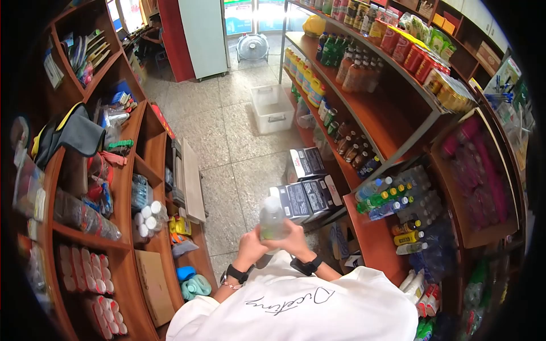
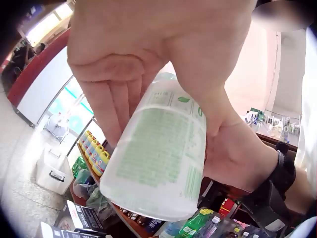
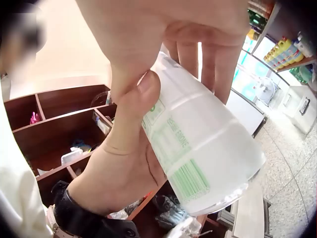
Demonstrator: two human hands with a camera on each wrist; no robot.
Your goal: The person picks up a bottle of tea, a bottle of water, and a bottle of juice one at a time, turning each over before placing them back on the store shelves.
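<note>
I hold a clear plastic bottle [image 1: 272, 219] with a green-printed label upright in front of my chest, both hands wrapped round its lower part. My left hand [image 1: 251, 244] grips it from the left and my right hand [image 1: 295, 238] from the right. In the left wrist view the left hand [image 2: 133, 94] curls its fingers over the bottle [image 2: 158, 153], whose base faces the camera. In the right wrist view the right hand [image 3: 168, 54] holds the bottle [image 3: 208, 148] from above, and the left thumb [image 3: 141, 99] presses on the label. Both wrists wear black bands.
Curved shelves [image 1: 369, 108] of bottled drinks run along the right. Wooden shelves [image 1: 131, 170] of small goods stand at the left. Dark cartons [image 1: 304, 196] are stacked on the tiled floor just ahead, with a white crate [image 1: 272, 108] and a fan [image 1: 252, 46] farther off.
</note>
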